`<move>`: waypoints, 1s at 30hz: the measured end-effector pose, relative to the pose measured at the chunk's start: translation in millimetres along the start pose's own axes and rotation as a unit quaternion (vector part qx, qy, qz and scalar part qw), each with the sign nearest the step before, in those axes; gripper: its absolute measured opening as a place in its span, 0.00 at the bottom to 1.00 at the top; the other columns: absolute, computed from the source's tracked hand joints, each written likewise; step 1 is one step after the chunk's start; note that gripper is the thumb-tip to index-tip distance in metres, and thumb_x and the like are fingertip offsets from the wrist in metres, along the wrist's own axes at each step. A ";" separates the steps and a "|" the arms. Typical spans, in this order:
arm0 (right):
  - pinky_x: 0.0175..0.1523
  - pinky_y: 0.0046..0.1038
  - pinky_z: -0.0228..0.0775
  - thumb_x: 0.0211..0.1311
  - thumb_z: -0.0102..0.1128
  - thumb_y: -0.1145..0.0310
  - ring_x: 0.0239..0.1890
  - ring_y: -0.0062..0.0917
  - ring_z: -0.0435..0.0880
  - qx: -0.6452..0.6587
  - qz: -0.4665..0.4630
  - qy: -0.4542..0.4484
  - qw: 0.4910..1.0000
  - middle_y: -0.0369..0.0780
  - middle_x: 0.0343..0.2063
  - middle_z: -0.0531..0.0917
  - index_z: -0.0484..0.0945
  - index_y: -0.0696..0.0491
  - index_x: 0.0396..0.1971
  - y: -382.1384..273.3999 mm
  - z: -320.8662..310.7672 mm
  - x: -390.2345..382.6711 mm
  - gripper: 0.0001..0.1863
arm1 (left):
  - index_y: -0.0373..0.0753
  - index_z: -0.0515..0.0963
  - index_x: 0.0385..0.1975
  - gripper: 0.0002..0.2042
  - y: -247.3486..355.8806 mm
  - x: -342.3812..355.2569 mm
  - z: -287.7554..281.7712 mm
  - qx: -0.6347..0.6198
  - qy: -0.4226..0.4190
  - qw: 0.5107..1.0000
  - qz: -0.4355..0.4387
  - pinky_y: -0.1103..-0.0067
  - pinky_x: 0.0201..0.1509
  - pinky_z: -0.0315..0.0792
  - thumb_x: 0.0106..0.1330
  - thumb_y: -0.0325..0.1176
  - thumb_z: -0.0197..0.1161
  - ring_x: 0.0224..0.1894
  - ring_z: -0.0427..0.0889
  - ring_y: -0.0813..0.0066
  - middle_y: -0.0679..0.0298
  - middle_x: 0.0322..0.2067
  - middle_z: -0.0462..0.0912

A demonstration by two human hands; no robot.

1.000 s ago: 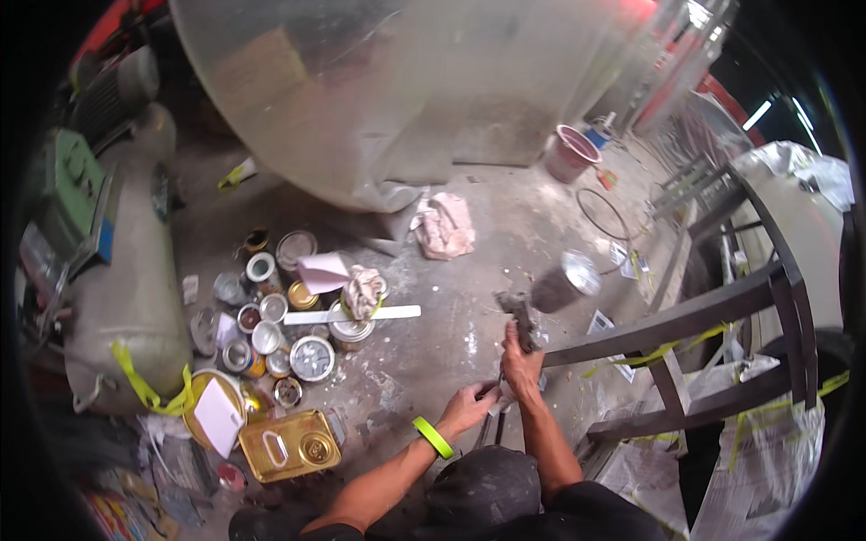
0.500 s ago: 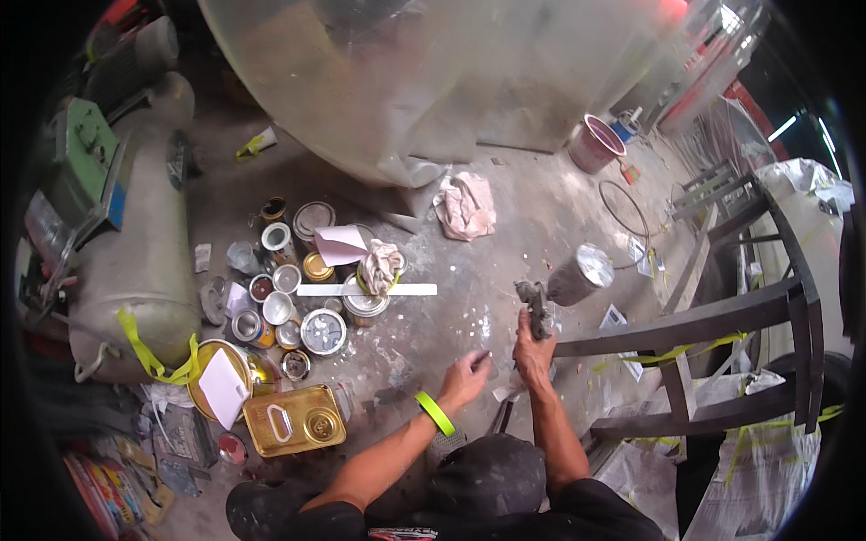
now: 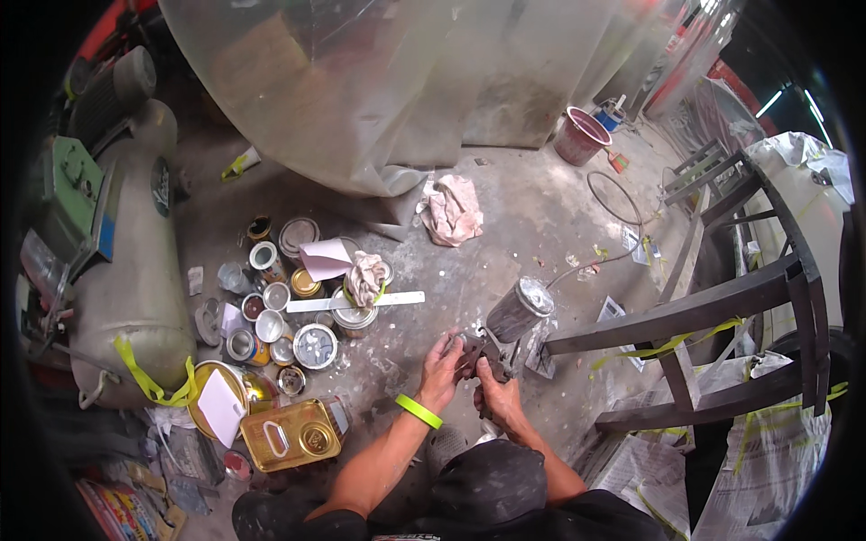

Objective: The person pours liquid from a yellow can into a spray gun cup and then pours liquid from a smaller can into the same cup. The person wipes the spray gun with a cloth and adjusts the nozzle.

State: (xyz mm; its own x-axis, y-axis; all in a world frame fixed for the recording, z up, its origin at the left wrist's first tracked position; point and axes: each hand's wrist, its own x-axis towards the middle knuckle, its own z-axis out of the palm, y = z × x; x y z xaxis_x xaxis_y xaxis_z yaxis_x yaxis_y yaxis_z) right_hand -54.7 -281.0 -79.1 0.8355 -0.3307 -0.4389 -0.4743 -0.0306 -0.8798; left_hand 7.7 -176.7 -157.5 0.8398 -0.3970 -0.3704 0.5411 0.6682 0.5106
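Both hands are working low over the concrete floor (image 3: 541, 225): the right hand (image 3: 499, 389) is gripping the spray gun (image 3: 487, 347) by its handle, metal cup (image 3: 519, 308) tilted up, while the left hand (image 3: 443, 368) is pinching its front end, steadying it beside the paint cans (image 3: 298, 316).

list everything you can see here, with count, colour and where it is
spray gun: one, grey metal with a cup, held in both hands at centre
paint cans: a dozen or so, mostly silver, clustered on the floor at left
square tin: one, gold, lower left
rag: one, pinkish, on the floor at upper centre
bucket: one, red, top right
compressor tank: one, grey, far left
plastic sheet: one, clear, hanging at top
chair frame: one, dark, right
wristband: one, yellow-green, left wrist
left hand: on the gun
right hand: gripping the gun
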 end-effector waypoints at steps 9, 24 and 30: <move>0.15 0.23 0.63 0.68 0.55 0.43 0.12 0.18 0.72 0.026 0.050 -0.011 0.998 0.35 0.20 0.78 0.76 0.52 0.32 11.2 -1.9 8.3 0.23 | 0.43 0.71 0.60 0.21 -6.2 -2.9 5.0 -0.067 0.066 0.995 -0.012 0.81 0.33 0.73 0.70 0.39 0.63 0.37 0.82 0.78 0.70 0.42 0.82; 0.17 0.25 0.65 0.63 0.56 0.37 0.13 0.21 0.74 -0.041 0.069 -0.042 0.996 0.36 0.14 0.76 0.79 0.53 0.36 23.1 3.6 16.2 0.29 | 0.45 0.72 0.56 0.17 -15.9 -2.1 -17.1 -0.015 0.085 0.996 0.017 0.81 0.35 0.70 0.73 0.43 0.57 0.37 0.81 0.78 0.68 0.40 0.82; 0.15 0.24 0.64 0.67 0.53 0.40 0.12 0.20 0.72 0.002 0.097 -0.067 0.993 0.35 0.21 0.78 0.77 0.53 0.33 47.5 14.8 30.0 0.27 | 0.43 0.66 0.61 0.23 -11.8 -13.5 -15.4 -0.021 0.125 0.991 0.047 0.81 0.34 0.71 0.70 0.39 0.63 0.36 0.81 0.78 0.68 0.39 0.81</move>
State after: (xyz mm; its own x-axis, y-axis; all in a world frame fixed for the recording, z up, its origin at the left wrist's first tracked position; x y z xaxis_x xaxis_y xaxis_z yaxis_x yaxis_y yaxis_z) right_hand -48.1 -278.5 -136.7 0.7578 -0.2023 -0.6203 -0.6291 0.0253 -0.7769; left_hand -10.8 -169.5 -170.5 0.8459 -0.1665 -0.5066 0.4542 0.7228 0.5209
